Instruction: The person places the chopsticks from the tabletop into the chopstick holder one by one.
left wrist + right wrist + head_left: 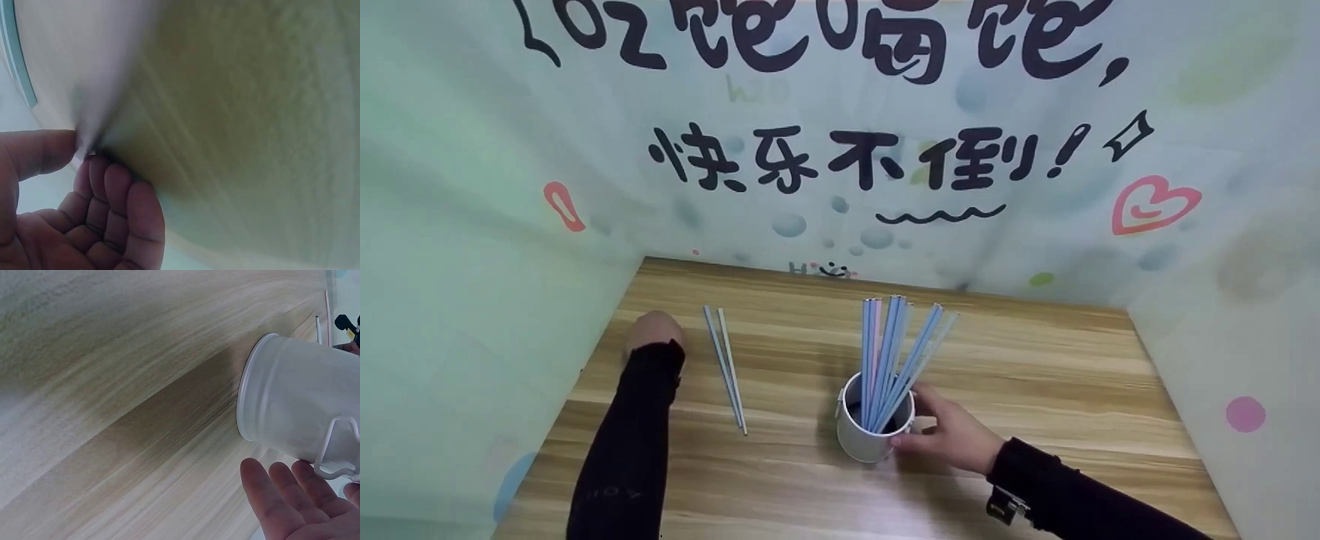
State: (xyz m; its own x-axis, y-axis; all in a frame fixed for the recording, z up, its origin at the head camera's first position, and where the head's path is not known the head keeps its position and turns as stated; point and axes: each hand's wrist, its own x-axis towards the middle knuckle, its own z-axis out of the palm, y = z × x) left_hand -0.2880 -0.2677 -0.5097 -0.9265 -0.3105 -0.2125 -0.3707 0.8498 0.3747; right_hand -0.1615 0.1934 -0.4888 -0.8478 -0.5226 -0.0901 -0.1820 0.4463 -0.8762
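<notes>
A white metal cup (864,442) with small wire side handles stands upright on the table, holding several chopsticks (894,337), mostly blue with a pink one among them. My right hand (952,431) holds the cup's right side, thumb in front and a finger behind. In the right wrist view its other fingers lie beside the cup (298,394), near the handle (332,444). At the table's left my left hand (656,334) pinches a blurred pale pink stick (115,62) between thumb and fingertips, apparently a chopstick. The sleeve and hand hide this stick in the head view.
Two chopsticks, one blue (721,367) and one pale green (731,367), lie close together between my left hand and the cup. Fabric walls with printed lettering (840,157) enclose the wooden table (1035,390) at the back and both sides.
</notes>
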